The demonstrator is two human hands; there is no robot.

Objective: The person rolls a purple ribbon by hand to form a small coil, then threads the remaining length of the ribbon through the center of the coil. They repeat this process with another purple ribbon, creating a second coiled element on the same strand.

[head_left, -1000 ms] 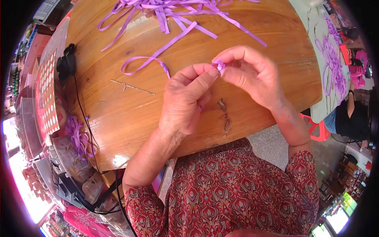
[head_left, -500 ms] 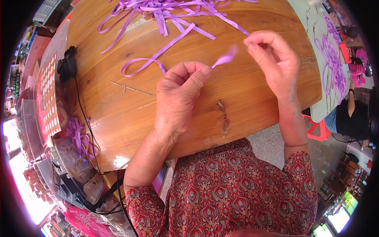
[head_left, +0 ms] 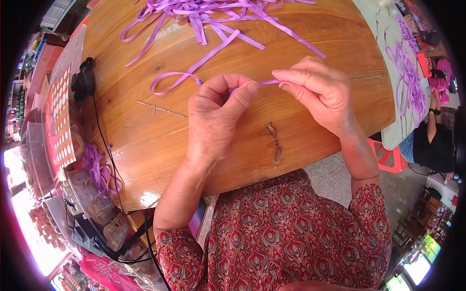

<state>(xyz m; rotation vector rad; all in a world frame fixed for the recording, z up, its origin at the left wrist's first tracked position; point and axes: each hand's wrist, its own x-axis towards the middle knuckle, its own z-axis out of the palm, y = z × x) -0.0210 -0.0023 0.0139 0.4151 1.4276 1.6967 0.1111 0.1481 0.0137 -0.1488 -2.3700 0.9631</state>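
Observation:
A narrow purple ribbon (head_left: 268, 82) stretches in a short length between my two hands over the wooden table (head_left: 310, 140). My left hand (head_left: 213, 114) is closed, pinching it between thumb and forefinger. Thumb and fingertips of my right hand (head_left: 320, 92) pinch its other end. Just left of my left hand, a purple ribbon loop (head_left: 165, 91) with a small darker knot lies on the wood; whether it joins the held ribbon is hidden by my fingers. A thin twisted metal wire tool (head_left: 162, 109) rests beside my left hand.
Purple ribbons (head_left: 199, 17) are heaped at the table's far side. A black device with a cable (head_left: 85, 80) stands at the left edge, near a red dotted sheet (head_left: 59, 114). More ribbons (head_left: 99, 169) hang at lower left. Right, another person's arm (head_left: 431, 123) is by a pale table (head_left: 392, 126).
My right hand has moved left and down toward my left hand and now pinches the ribbon's end, which was loose and blurred before. My left hand has barely shifted.

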